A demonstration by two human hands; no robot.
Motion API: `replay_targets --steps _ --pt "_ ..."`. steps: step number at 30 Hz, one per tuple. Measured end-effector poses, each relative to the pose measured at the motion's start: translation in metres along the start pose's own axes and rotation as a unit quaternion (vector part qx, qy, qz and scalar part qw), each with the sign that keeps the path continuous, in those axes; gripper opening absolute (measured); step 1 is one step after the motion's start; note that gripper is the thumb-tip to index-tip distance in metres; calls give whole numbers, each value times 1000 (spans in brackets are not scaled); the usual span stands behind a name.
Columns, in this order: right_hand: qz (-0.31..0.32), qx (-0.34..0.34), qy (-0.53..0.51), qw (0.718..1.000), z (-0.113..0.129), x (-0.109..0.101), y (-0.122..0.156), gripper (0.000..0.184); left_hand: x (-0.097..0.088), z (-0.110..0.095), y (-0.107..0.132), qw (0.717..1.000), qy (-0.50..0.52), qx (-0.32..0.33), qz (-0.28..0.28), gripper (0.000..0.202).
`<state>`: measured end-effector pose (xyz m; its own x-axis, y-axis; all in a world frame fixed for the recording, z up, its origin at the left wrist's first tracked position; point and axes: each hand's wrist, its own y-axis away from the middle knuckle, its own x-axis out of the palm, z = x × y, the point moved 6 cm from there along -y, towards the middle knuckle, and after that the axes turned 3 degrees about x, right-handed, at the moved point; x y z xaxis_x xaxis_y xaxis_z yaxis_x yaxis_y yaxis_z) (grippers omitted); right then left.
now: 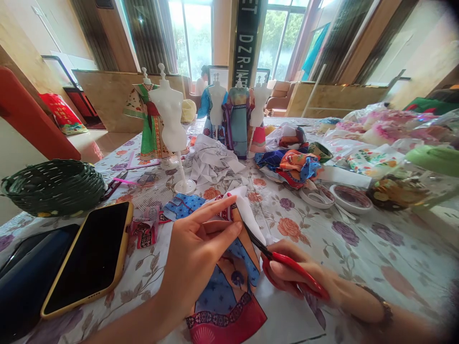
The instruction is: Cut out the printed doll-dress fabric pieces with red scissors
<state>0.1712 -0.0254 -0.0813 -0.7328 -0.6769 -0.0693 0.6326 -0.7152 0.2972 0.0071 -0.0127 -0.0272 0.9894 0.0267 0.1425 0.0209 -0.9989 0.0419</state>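
Note:
My left hand (195,251) pinches the edge of a printed fabric sheet (225,296), blue with stars and a red patterned hem, lying on the flowered tablecloth (358,248). My right hand (287,274) grips red-handled scissors (287,263), fingers through the loops. The dark blades point up-left and meet the fabric's edge right beside my left fingertips. A bare white mannequin torso (170,117) on a stand rises just beyond the fabric.
A phone in a yellow case (86,258) and a dark pouch (25,277) lie at left, near a green woven basket (53,186). Dressed mannequins (238,119) stand at the back. Colourful fabric scraps (294,165), small dishes (351,198) and plastic bags (394,143) crowd the right.

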Motion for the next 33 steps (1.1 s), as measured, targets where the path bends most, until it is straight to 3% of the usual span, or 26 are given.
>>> replay_targets --steps 10,26,33 --pt "-7 -17 -27 999 -11 -2 0 52 0 1 -1 1000 -6 5 4 44" --pt "4 -3 5 1000 2 5 -3 69 2 0 1 1000 6 -6 1 48" --pt "0 -10 2 1000 1 4 -2 66 2 -2 0 1000 17 4 1 46"
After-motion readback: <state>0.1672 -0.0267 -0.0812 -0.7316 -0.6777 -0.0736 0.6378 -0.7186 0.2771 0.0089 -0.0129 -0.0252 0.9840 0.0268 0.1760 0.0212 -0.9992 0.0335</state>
